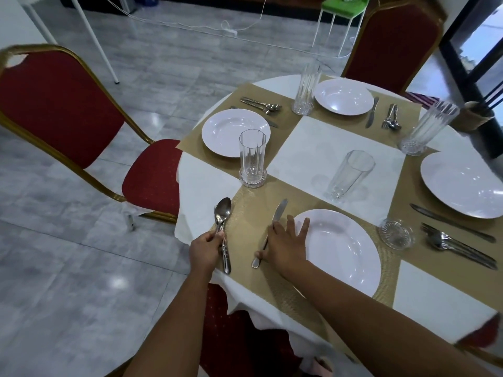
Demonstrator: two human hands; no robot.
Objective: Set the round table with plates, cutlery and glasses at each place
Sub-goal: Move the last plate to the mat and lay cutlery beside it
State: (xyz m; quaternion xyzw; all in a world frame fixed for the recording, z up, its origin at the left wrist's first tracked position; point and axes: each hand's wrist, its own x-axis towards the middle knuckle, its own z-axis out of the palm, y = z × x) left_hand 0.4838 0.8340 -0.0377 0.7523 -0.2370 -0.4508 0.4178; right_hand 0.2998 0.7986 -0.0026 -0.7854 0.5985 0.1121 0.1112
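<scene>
The left hand (206, 247) curls round the handles of a spoon (224, 210) and fork (216, 214) at the near placemat's (246, 213) left edge, heads pointing away from the person. The right hand (285, 240) lies flat with fingers spread on a knife (280, 209) just left of the white plate (343, 251), blade pointing away, tilted slightly right

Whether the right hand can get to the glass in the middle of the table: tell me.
Probably yes. The right hand lies open on the knife, gripping nothing, and only the low plate rim, bare mat and cloth lie between it and the glass.
</scene>
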